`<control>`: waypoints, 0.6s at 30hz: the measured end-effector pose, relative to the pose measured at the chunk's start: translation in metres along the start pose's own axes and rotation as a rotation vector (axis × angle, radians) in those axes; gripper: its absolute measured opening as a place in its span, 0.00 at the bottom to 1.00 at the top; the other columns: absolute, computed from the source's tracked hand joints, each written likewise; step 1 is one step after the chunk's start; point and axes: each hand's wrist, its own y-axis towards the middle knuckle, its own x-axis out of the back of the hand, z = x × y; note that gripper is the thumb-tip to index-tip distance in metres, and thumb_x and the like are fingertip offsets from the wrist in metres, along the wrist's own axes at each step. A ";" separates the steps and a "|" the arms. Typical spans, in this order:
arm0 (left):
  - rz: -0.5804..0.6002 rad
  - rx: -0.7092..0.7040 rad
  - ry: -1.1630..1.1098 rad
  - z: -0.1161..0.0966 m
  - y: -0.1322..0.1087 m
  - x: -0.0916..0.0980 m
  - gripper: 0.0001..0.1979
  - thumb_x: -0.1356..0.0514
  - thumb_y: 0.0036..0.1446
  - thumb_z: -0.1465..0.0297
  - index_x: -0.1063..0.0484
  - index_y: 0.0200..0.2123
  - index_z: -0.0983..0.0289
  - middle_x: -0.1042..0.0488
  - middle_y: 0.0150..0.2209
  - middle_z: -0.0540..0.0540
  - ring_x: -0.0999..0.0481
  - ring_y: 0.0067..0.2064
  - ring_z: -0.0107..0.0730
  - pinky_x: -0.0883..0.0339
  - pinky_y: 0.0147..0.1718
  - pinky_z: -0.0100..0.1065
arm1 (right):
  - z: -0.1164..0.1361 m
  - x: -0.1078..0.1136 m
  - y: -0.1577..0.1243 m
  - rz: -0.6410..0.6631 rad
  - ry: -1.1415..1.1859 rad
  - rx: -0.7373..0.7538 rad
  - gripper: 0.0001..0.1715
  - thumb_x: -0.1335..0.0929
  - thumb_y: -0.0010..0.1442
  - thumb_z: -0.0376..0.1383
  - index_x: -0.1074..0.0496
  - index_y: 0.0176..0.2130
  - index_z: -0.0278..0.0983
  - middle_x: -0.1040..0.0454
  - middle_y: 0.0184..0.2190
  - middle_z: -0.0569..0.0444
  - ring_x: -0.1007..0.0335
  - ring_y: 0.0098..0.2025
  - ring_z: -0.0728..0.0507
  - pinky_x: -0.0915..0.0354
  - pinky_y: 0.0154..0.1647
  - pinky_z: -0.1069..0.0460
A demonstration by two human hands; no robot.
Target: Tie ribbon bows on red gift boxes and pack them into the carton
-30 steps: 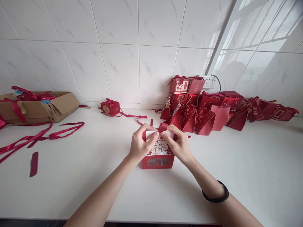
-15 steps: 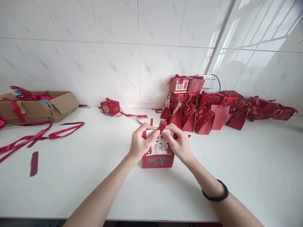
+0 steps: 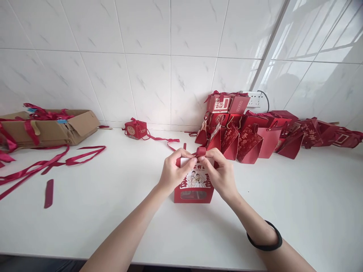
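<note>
A red gift box [image 3: 194,195] stands upright on the white table. Its front carries a printed bride and groom, with a clear oval window below. At its top edge, my left hand [image 3: 176,169] and my right hand [image 3: 222,172] pinch a dark red ribbon [image 3: 201,152], thumbs nearly meeting. A loop of this ribbon rises between my fingertips. The fingers behind the box top are partly hidden, so how the ribbon is fastened there cannot be seen.
A cardboard box [image 3: 56,132] with red ribbons stands at the left; loose ribbon [image 3: 85,156] and a cut ribbon piece [image 3: 48,193] lie before it. A small red box [image 3: 136,129] sits near the tiled wall. Several red gift boxes [image 3: 249,145] are piled back right, by a power strip [image 3: 251,99].
The whole view has shifted slightly, so things appear farther right. Both hands stay pinched at the box top, and the ribbon loop there looks rounder and tilted more to the right.
</note>
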 end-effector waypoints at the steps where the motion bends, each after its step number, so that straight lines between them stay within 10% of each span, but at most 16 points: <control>1: 0.006 0.002 -0.007 0.000 0.000 0.000 0.06 0.40 0.53 0.66 0.31 0.27 0.63 0.27 0.27 0.51 0.27 0.32 0.28 0.33 0.32 0.28 | 0.000 0.000 0.000 -0.008 -0.002 -0.022 0.07 0.34 0.59 0.38 0.28 0.30 0.40 0.34 0.25 0.57 0.36 0.27 0.49 0.37 0.28 0.53; 18: -0.001 0.102 -0.047 -0.005 -0.002 -0.002 0.07 0.37 0.51 0.64 0.26 0.29 0.63 0.25 0.29 0.52 0.25 0.34 0.32 0.32 0.34 0.31 | -0.001 0.007 0.003 0.113 0.098 -0.014 0.04 0.35 0.57 0.36 0.30 0.32 0.39 0.29 0.28 0.56 0.33 0.30 0.48 0.37 0.30 0.52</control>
